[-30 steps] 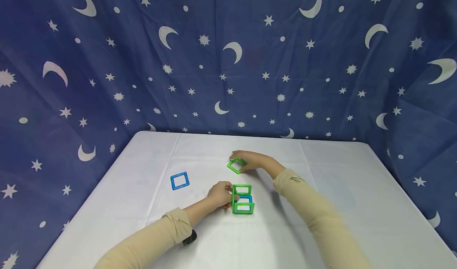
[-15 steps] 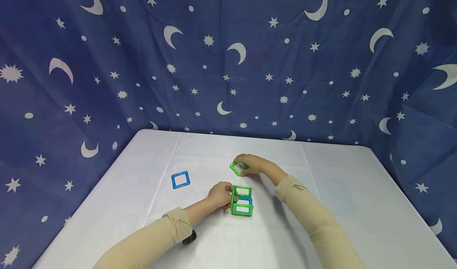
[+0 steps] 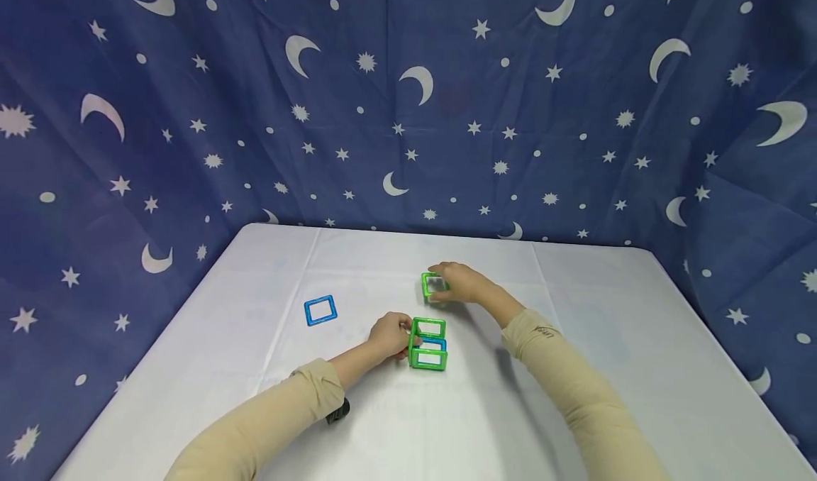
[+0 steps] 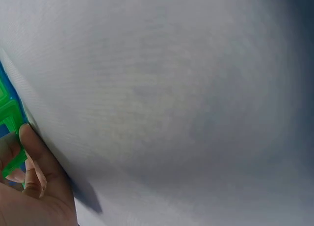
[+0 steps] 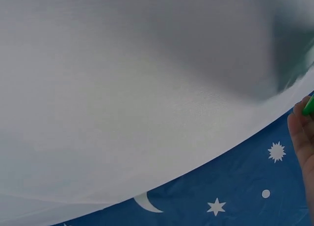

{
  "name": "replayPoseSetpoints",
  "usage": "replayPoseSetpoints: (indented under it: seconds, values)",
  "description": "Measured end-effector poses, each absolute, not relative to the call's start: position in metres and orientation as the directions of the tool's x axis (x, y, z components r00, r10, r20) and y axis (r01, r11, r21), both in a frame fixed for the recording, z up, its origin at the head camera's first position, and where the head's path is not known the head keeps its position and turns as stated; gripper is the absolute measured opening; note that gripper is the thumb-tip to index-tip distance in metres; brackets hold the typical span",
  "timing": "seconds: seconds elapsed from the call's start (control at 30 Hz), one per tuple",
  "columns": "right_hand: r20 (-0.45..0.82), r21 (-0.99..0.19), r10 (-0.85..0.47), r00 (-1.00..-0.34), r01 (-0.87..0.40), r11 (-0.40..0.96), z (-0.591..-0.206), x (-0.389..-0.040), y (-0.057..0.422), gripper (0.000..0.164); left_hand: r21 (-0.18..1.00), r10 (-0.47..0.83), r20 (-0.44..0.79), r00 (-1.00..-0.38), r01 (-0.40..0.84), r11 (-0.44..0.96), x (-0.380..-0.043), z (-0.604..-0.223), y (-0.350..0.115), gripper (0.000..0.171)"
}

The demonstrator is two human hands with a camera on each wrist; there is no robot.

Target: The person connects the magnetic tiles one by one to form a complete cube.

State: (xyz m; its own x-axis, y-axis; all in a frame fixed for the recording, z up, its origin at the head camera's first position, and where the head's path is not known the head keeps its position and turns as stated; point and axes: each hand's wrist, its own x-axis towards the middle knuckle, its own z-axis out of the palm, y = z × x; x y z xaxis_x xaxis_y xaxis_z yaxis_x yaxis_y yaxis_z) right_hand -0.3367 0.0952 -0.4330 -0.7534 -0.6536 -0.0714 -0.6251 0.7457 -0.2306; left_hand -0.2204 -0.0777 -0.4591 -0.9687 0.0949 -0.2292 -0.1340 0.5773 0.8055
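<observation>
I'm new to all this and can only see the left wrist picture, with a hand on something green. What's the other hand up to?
Observer: In the head view, the right hand is holding a green framed piece.

Visitor: Oh! And is there any piece that nobody is touching?

Observer: Yes, the head view shows a blue frame lying by itself on the white table.
</observation>
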Motion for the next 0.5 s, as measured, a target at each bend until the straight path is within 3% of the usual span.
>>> replayPoseSetpoints:
  seconds: [0.5]
  values:
    - [-0.042,-0.278,-0.617,-0.786,-0.584,0.763,-0.425,-0.323,0.117,0.060,0.792,0.097,-0.256,-0.962,-0.151,0.591,-0.225,-0.457,-0.078,0.014]
